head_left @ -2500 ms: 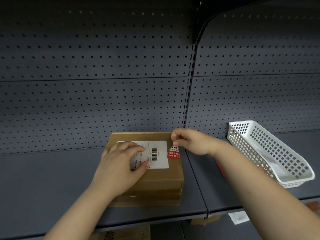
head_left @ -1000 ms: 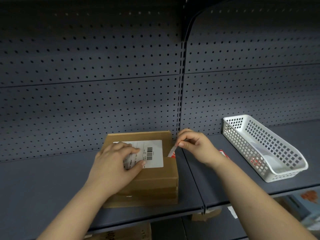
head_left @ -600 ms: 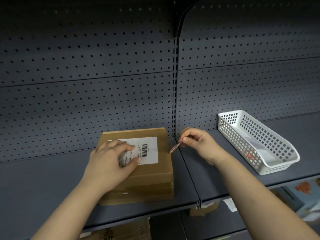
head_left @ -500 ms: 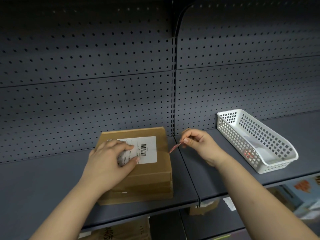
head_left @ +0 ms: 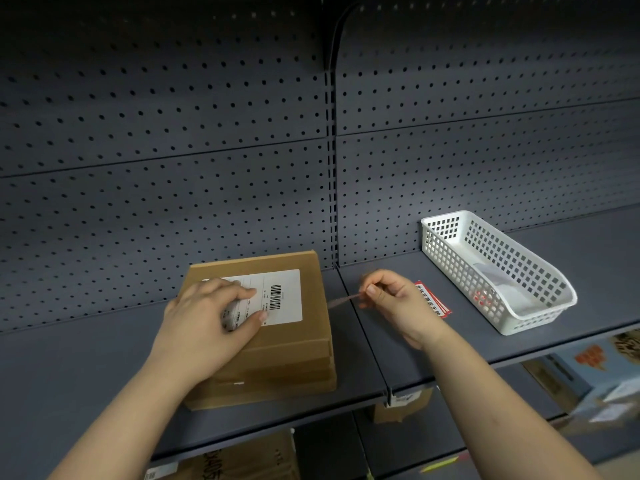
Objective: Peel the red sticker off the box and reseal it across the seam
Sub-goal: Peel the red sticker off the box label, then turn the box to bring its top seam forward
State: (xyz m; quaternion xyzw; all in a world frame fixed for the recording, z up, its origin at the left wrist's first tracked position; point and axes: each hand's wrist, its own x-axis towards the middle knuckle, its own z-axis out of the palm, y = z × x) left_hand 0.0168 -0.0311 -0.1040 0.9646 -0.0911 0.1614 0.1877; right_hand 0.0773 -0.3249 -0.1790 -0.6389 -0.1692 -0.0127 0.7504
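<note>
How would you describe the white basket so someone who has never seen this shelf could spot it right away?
Look along the dark grey metal shelf to its right side, past the brown cardboard box and the right hand. There, angled against the pegboard back wall, sits the white basket. It is the only white, grid-holed plastic container on the shelf, long and open-topped.

Brown box [head_left: 294,341], white barcoded label [head_left: 280,296], white lattice basket [head_left: 498,271], grey perforated backboard [head_left: 173,185].
</note>
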